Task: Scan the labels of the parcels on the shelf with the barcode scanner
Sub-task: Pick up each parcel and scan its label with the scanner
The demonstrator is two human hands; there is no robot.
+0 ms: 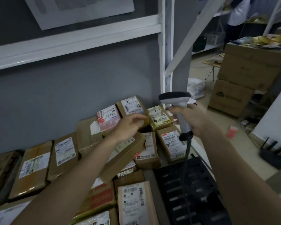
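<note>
Brown cardboard parcels (64, 151) with white labels are lying packed side by side along the shelf (154, 172), from the far left toward the white upright post (166, 46). The left hand (128, 127) is reaching over them, fingers loosely curled and holding nothing, hovering near a pink parcel (109, 118). Just right, the right hand (191, 118) is gripping the grey barcode scanner (177, 98) by its handle, head pointing left above a yellow-green parcel (160, 118). Stacked cartons (243, 73) are standing beyond.

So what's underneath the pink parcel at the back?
The pink parcel lies on a brown box, whose top and a white sticker show beside it. The part of the box directly beneath is covered, so any label there is hidden.
</note>
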